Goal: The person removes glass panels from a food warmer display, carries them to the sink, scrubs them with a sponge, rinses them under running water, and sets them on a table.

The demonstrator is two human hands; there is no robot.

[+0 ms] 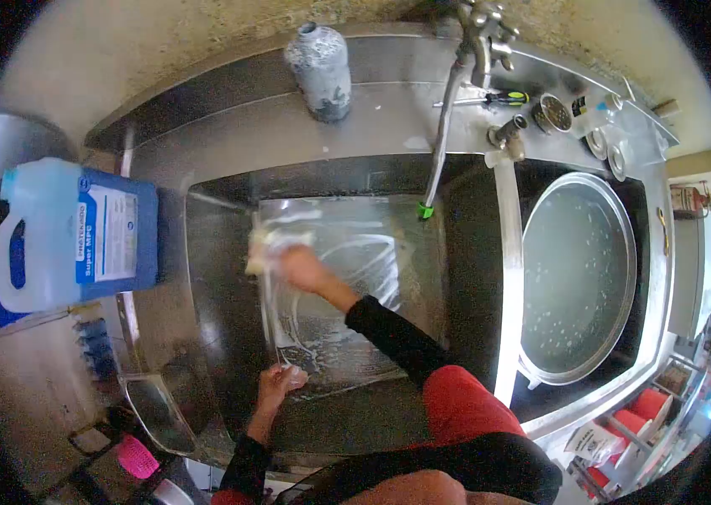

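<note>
The sink (475,278) has room right of the soapy tray (364,278). My blurred right hand (301,268) covers a sponge (256,254) at the tray's left edge, my left hand (278,383) by its near-left corner; I can't tell either's finger grip.

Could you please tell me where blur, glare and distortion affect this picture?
In the head view, the right hand and the pale item at its fingers are blurred; in the head view, glare whitens the sink divider; in the head view, lens distortion bows the counter and the corners go black.
</note>
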